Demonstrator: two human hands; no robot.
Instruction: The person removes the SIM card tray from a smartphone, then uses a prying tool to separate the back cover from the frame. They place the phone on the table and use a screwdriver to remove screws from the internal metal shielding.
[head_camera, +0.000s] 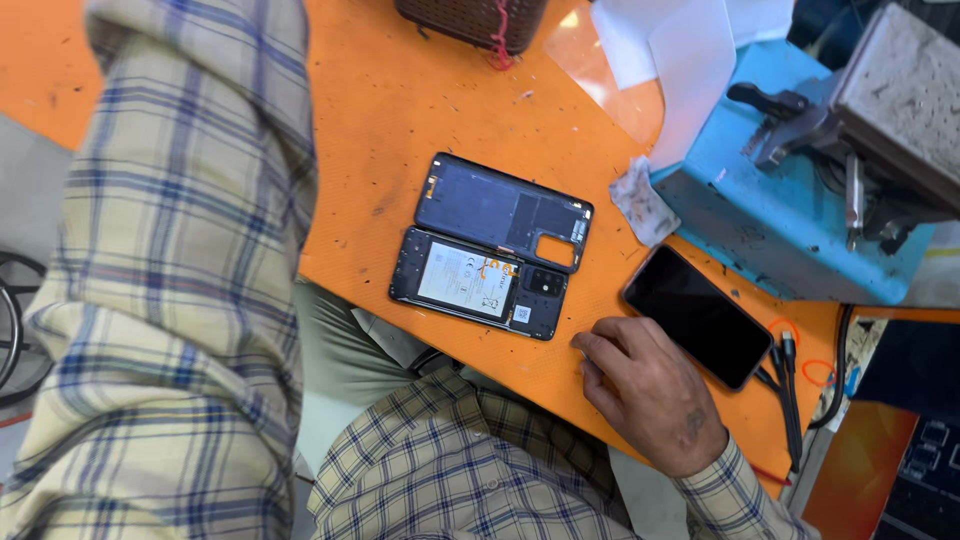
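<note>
At the frame centre the black opened smartphone (480, 283) lies beside its removed dark plastic back cover (503, 212), while the right hand (645, 388) rests loosely curled, pinching nothing.

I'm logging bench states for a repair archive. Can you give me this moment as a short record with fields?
surface: orange mat on a workbench
opened phone: lies flat, back removed, white battery label showing
back cover: dark, inner side up, beside the opened phone, edges touching or nearly so
second phone: black screen up, intact, right of the opened one
right hand: rests on the mat, fingertips near the opened phone, holding nothing
left hand: out of view; only a plaid sleeve shows
machine: blue metal unit at the mat's far right
cloth: small crumpled wipe beside the blue unit
</note>
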